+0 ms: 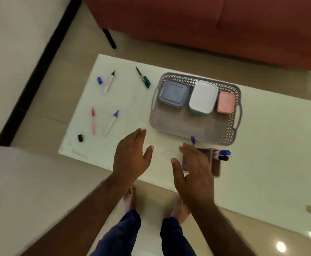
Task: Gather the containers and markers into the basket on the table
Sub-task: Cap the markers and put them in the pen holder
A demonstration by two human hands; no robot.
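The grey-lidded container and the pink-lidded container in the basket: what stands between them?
In the head view, the white-lidded container with a teal base stands between the grey-lidded container and the pink-lidded container.

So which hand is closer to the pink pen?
Left. The left hand hovers just right of the pink pen; the right hand is farther right, over the pink holder.

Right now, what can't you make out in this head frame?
- Pink holder: the right hand covers most of it, so its contents are unclear.
- Blue marker by the basket rim: lower part hidden behind the fingers.
- Label on the pink container: too small and blurred.
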